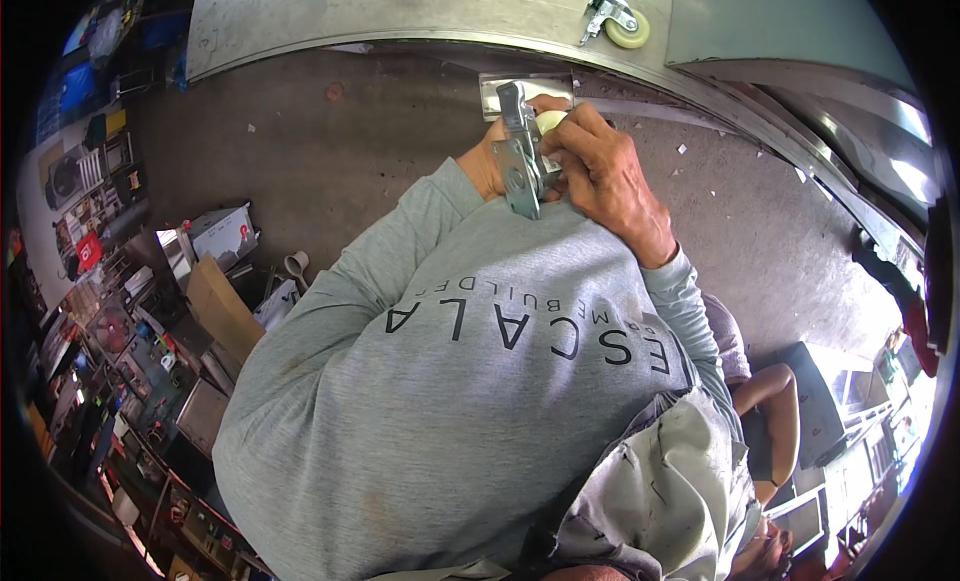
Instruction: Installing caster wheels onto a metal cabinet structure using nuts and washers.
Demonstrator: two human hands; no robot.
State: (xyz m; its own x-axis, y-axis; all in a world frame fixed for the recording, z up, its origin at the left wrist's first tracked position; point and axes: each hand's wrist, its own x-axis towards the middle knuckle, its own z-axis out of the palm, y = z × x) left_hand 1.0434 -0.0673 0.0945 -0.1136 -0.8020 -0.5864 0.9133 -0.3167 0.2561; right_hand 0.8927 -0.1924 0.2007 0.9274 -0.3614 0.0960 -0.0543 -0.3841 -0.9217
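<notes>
In front of my chest I hold a caster (522, 171) with a bright metal plate and bracket and a cream-coloured wheel. My left hand (485, 164) grips it from the left side, its fingers mostly hidden behind the metal plate. On the other side, my right hand (608, 171) has its fingers bent and closed against the wheel and bracket. A second caster (620, 23), also with a cream wheel, lies on the metal worktop (430, 21) beyond my hands.
A shiny metal piece (488, 99) shows just past my hands. Cardboard (222, 311), boxes and crowded shelves stand at the left. Small scraps dot the grey floor (300, 151). At the lower right another person's arm (775, 411) is near a grey box (805, 401).
</notes>
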